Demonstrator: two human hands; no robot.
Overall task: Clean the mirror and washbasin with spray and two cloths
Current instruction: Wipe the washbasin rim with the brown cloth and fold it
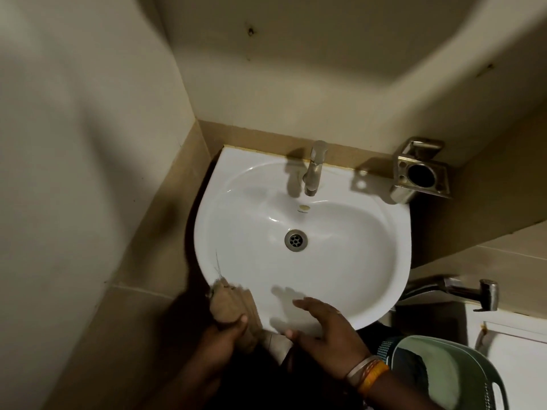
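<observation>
Below, left hand (228, 332) grasps tan cloth (229, 303) at washbasin (370, 291) rim; right hand (328, 332) released; basin label illegible.

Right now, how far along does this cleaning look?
Done: the basin bowl looks white and free of marks. In hand: the left hand holds a tan cloth at the front-left rim, right hand spread on the rim. Left: cannot judge; no mirror or spray in view.
</observation>
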